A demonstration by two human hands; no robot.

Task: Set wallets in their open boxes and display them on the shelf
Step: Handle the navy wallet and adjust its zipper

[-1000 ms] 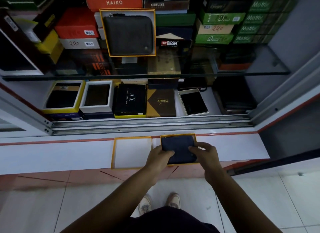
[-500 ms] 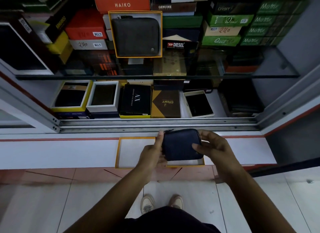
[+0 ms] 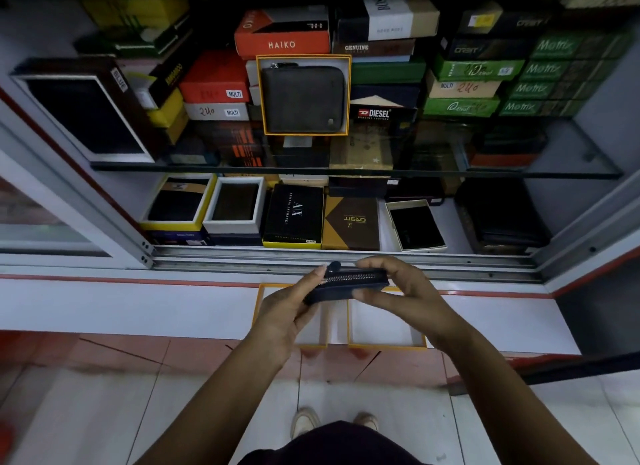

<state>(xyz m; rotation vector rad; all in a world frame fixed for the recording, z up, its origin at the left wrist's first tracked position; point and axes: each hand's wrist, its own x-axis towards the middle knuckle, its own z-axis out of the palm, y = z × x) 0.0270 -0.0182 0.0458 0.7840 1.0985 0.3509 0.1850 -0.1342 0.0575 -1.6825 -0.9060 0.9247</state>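
A dark blue zip wallet [image 3: 349,284] is held edge-on above the white ledge, its metal zipper facing me. My left hand [image 3: 287,308] grips its left end and my right hand [image 3: 398,291] grips its right end. Under the hands, two shallow white box halves with orange rims lie side by side on the ledge: the left one [image 3: 313,326], partly hidden by my left hand, and the right one [image 3: 384,329], both empty. Higher up, a dark grey zip wallet [image 3: 303,97] stands displayed in an orange-rimmed open box on the glass shelf.
The glass shelf [image 3: 554,172] carries stacked wallet boxes behind the display. The bottom shelf holds open boxed wallets [image 3: 176,205], an AX box [image 3: 294,215] and a brown box [image 3: 351,222]. Sliding-door rails [image 3: 242,256] run along the cabinet front. A tiled floor lies below.
The wallet was lifted out of the right box half, raised, and turned from flat to edge-on with its zipper toward me. Both hands stayed on it.
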